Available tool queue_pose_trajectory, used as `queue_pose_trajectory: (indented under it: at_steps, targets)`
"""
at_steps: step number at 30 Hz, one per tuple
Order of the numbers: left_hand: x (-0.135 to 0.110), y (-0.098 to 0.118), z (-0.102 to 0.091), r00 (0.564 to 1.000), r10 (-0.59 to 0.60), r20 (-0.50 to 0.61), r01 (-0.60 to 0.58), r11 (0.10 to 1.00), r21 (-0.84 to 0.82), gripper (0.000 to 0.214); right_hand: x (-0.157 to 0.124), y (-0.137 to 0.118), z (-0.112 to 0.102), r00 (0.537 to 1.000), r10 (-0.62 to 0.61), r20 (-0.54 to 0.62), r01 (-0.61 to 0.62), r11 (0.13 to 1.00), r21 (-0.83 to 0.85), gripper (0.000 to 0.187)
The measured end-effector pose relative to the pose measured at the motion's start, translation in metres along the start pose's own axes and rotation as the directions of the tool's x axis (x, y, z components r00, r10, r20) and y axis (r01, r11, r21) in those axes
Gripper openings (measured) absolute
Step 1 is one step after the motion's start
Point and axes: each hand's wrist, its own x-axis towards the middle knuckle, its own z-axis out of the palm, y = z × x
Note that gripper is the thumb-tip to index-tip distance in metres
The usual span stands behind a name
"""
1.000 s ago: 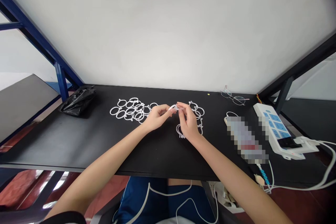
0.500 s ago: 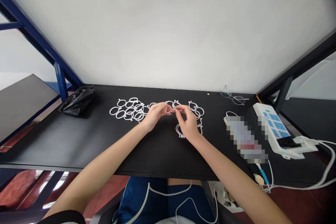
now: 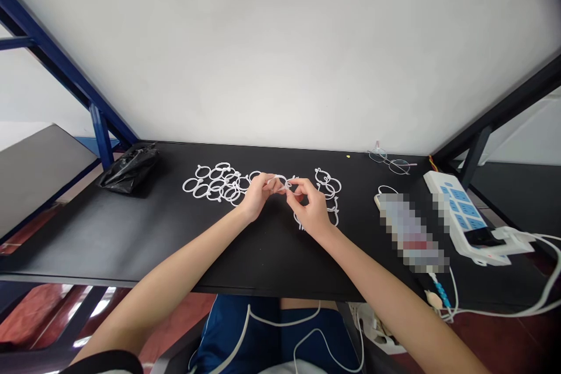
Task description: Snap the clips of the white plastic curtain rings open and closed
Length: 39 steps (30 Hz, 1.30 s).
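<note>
Between my hands, above the black tabletop, is a white plastic ring (image 3: 280, 176) with small knobbed ends. My left hand (image 3: 259, 194) pinches its left side with closed fingers. At its right end, my right hand (image 3: 309, 201) pinches with thumb and forefinger, touching the same ring. A loose pile of similar white rings (image 3: 214, 182) lies to the left of my left hand. More white rings (image 3: 331, 187) lie beyond and beside my right hand, some partly hidden under it.
A crumpled black plastic bag (image 3: 129, 169) lies at the table's left end. On the right are eyeglasses (image 3: 390, 162), a phone (image 3: 412, 234) with a charging cable and a white power strip (image 3: 460, 210) with a plug in it. A wall stands behind the black table (image 3: 263, 263).
Both hands have shifted slightly, and the held ring now sits flatter and a little to the left. My right fingertips have moved left along with it.
</note>
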Motion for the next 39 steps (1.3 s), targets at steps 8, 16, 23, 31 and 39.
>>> queue_pose_trajectory:
  at_steps: [8,16,23,31,39]
  targets:
    - [-0.003,0.002,0.004,0.999,-0.035,-0.007,0.034,0.997,-0.076,0.042,-0.002,0.001,0.000,1.000,-0.015,-0.021,0.013,0.997,-0.071,0.005]
    - [0.001,0.019,-0.008,0.993,-0.021,-0.114,0.000,0.984,-0.178,0.042,0.004,0.001,-0.010,0.988,-0.004,-0.157,0.003,1.000,-0.005,0.010]
    - [-0.004,0.009,0.003,0.999,0.038,0.017,-0.041,0.967,0.252,0.044,0.001,0.003,-0.006,0.976,-0.031,-0.217,0.038,0.999,0.027,0.011]
    - [-0.014,-0.008,0.010,0.895,0.105,0.433,-0.397,0.629,0.668,0.023,0.003,0.001,-0.009,0.972,-0.060,-0.228,0.060,0.998,-0.008,0.012]
    - [-0.014,-0.011,0.010,0.834,0.142,0.533,-0.490,0.635,0.597,0.029,0.002,0.001,-0.006,0.981,-0.062,-0.185,0.061,0.998,-0.012,0.016]
